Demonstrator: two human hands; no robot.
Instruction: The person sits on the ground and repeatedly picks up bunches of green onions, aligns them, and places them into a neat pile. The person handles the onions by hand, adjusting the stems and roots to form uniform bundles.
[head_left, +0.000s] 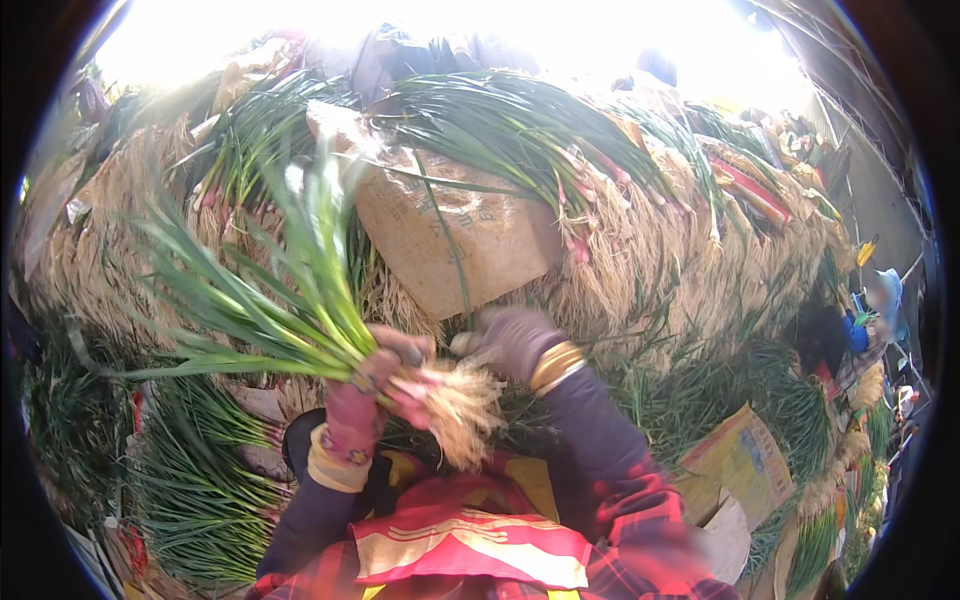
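My gloved left hand (379, 364) grips a bunch of green onions (322, 330) just above the pink bulbs. The green leaves fan out to the upper left, and the pale roots (461, 412) point to the lower right. My right hand (514, 341), in a dull purple glove and blurred, is just right of the roots, with a pale tip at its fingers; whether it holds anything I cannot tell. Ahead of both hands, a brown paper sheet (450, 232) with faded printing lies on the heap, with a long green leaf across it.
A long heap of green onions (517, 135) with hanging roots spans the view ahead. More bunches (202, 480) lie at lower left. A printed sack (739, 465) lies at lower right. Another person (874, 315) is at the far right.
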